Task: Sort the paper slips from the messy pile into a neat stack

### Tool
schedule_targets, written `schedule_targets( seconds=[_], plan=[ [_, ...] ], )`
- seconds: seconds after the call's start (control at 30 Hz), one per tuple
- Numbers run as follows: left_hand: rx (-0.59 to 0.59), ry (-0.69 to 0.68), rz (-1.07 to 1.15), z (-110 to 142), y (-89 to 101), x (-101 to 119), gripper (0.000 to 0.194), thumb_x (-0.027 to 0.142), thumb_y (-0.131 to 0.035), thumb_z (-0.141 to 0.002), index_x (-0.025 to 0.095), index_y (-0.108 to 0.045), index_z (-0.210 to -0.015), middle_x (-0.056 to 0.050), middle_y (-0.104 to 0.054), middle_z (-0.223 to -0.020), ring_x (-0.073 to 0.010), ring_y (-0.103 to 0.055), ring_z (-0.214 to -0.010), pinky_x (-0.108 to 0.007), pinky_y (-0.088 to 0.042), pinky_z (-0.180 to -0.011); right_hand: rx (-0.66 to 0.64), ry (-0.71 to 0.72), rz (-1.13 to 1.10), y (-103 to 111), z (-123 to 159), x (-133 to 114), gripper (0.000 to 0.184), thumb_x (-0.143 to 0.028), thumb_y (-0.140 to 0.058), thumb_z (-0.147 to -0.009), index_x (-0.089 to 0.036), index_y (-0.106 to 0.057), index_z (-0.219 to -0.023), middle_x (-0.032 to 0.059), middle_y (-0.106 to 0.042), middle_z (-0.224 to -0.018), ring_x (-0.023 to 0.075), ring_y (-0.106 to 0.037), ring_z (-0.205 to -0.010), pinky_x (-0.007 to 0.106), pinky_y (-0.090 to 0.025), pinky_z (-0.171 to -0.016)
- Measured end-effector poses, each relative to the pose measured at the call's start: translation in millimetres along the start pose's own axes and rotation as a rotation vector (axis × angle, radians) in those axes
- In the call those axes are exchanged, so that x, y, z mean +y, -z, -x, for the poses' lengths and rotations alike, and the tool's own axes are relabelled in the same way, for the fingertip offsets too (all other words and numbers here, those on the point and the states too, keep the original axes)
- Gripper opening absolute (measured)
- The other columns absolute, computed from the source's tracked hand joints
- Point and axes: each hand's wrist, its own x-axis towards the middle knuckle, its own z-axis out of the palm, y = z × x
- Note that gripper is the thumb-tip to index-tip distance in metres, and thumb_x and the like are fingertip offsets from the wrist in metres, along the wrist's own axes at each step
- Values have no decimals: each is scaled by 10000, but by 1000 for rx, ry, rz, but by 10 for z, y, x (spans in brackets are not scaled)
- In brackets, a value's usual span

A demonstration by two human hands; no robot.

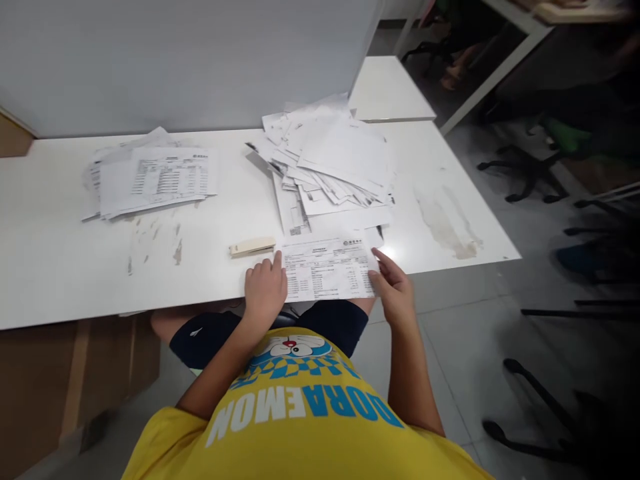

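Note:
A printed sheet of paper (327,268) lies at the near edge of the white table (60,267). My left hand (265,290) grips its left edge, fingers curled over it. My right hand (393,283) grips its right edge, thumb on top. A beige stapler (253,247) lies just beyond my left hand, apart from it. Behind the sheet, a loose heap of papers (333,160) spreads over the table's right half.
A second, flatter stack of printed papers (153,177) lies at the far left. A grey partition (190,60) backs the table. Cardboard boxes (70,380) stand under the table's left side. Office chair bases (530,170) stand on the floor to the right.

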Motion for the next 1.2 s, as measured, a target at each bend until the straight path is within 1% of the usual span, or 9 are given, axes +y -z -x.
schedule_targets(
  seconds=[0.2,0.3,0.4,0.6,0.73,0.93,1.03,1.1,1.2],
  plan=[
    [60,56,0,136,13,-64,506,358,-343,-997,91,-515,-1391,-145,-631,-916,-276,-577,-837,-391,-404,-725,-45,-11,-29,-125,-25,64,590,-458,-693,-810,-241,-599,-1351,107,-696,-1233,289,-640,-1174,489,-525,-1002],
    [136,33,47,168,5,-121,515,395,-376,-987,96,-533,-1376,-176,-625,-1019,-294,-557,-905,-404,-423,-758,-59,-19,-52,-177,-52,57,588,-459,-696,-805,-248,-601,-1347,102,-684,-1260,288,-628,-1195,488,-515,-1019],
    [197,1,120,180,-24,-153,487,383,-402,-978,97,-564,-1338,-197,-613,-1129,-310,-534,-991,-428,-435,-822,-68,-24,-73,-192,-77,44,593,-467,-702,-800,-251,-604,-1343,105,-676,-1279,291,-625,-1197,496,-509,-1028],
    [270,6,242,193,-99,-204,424,355,-444,-960,133,-610,-1281,-182,-625,-1162,-307,-532,-1041,-451,-441,-885,-84,-34,-47,-191,-86,20,623,-508,-706,-797,-253,-593,-1354,104,-678,-1250,284,-636,-1146,464,-544,-965],
    [312,-41,255,218,-119,-239,404,323,-465,-954,131,-611,-1278,-175,-634,-1185,-298,-538,-1056,-441,-447,-903,-69,-48,-35,-205,-90,19,640,-512,-712,-784,-240,-591,-1351,110,-672,-1220,274,-636,-1109,428,-558,-914],
    [492,-119,225,123,-44,-426,407,277,-500,-924,160,-601,-1300,-173,-631,-1184,-298,-552,-1112,-465,-414,-985,-61,-17,-16,-221,-116,76,640,-516,-703,-785,-225,-597,-1345,108,-676,-1188,263,-637,-1068,430,-543,-921],
    [445,-201,213,-25,15,-554,438,293,-513,-915,171,-579,-1330,-162,-614,-1254,-304,-527,-1190,-466,-398,-1022,-65,-11,-15,-220,-124,102,647,-514,-692,-794,-216,-587,-1359,109,-680,-1188,262,-638,-1062,434,-544,-919],
    [399,-236,243,-108,39,-618,413,274,-493,-921,187,-596,-1311,-147,-629,-1229,-290,-545,-1164,-456,-418,-994,-73,-11,-5,-216,-124,106,640,-511,-682,-806,-219,-581,-1366,106,-679,-1200,260,-640,-1069,434,-542,-928],
    [396,-237,285,-164,43,-659,366,225,-480,-915,220,-647,-1241,-121,-660,-1154,-269,-579,-1085,-442,-442,-936,-76,-15,7,-216,-118,96,636,-508,-684,-806,-221,-585,-1365,104,-680,-1213,261,-641,-1087,428,-533,-951]
  ],
)
